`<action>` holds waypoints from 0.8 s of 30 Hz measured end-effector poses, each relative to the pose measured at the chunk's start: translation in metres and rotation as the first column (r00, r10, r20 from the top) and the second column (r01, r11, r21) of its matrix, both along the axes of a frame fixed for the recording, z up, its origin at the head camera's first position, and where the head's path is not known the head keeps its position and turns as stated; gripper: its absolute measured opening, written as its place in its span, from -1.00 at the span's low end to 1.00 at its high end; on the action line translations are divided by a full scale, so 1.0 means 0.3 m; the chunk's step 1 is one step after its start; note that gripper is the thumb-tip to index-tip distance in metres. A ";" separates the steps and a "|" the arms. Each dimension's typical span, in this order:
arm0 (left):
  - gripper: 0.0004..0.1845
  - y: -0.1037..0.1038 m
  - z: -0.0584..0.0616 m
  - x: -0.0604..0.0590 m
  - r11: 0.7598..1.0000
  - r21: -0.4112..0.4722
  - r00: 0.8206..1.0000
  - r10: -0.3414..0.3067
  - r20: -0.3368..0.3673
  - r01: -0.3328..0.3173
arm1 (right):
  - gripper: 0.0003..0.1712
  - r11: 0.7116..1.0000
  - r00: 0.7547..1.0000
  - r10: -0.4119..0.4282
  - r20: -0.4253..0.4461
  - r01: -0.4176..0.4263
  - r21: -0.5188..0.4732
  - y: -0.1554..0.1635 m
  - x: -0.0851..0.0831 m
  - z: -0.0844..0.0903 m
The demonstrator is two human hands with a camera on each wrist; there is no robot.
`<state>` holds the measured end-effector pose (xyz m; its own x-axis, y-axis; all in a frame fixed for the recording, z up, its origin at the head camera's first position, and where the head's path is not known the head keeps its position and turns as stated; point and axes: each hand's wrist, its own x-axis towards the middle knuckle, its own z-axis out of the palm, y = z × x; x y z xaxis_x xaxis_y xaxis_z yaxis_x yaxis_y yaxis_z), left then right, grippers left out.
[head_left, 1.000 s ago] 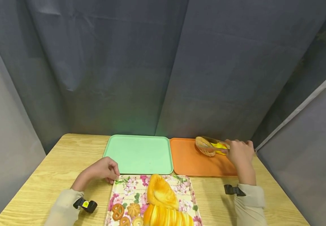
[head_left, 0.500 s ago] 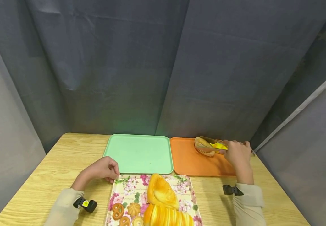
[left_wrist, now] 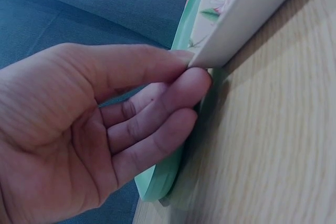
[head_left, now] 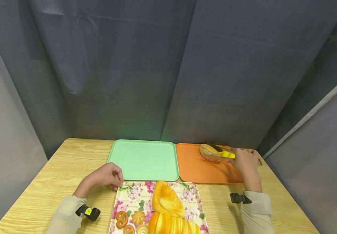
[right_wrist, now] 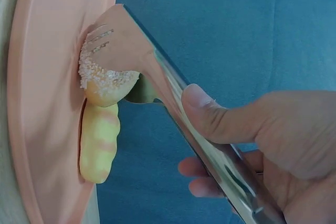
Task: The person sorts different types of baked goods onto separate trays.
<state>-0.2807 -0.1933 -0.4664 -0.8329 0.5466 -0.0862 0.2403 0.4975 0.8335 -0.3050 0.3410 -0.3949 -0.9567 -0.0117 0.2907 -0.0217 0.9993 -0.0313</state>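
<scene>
My right hand (head_left: 245, 160) grips metal tongs (right_wrist: 170, 90), its thumb on the near arm in the right wrist view. The tongs' ends lie on both sides of a round bread roll (right_wrist: 102, 90) with white crumbs, over the orange tray (head_left: 193, 169). Beside that roll lies a yellow finger-shaped bread (right_wrist: 100, 145), partly behind the tongs in the head view. With thumb and index finger, my left hand (left_wrist: 105, 114) pinches the corner of a floral tray (left_wrist: 236, 30); the other fingers are bent below it.
A green tray (head_left: 145, 159) stands left of the orange one. On the floral tray lie a folded golden bread (head_left: 166, 200), a striped loaf (head_left: 174, 224), pretzels (head_left: 122, 219) and a flower-shaped cookie (head_left: 138, 217). Grey curtains (head_left: 121, 71) close off the back and sides.
The tongs in my right hand have shifted slightly left and come closer around the roll, which has moved a little left and turned. My left hand stays at the tray corner.
</scene>
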 end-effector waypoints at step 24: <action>-0.94 -0.001 0.000 -0.004 1.000 0.010 1.000 0.007 0.011 -0.007 | -0.35 0.950 0.978 0.202 -0.051 -0.209 -0.234 -0.009 0.037 0.081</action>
<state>-0.2820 -0.1937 -0.4662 -0.8360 0.5414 -0.0895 0.2276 0.4905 0.8412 -0.2938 0.3381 -0.3706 -0.9328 -0.1349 0.3341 -0.2297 0.9370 -0.2631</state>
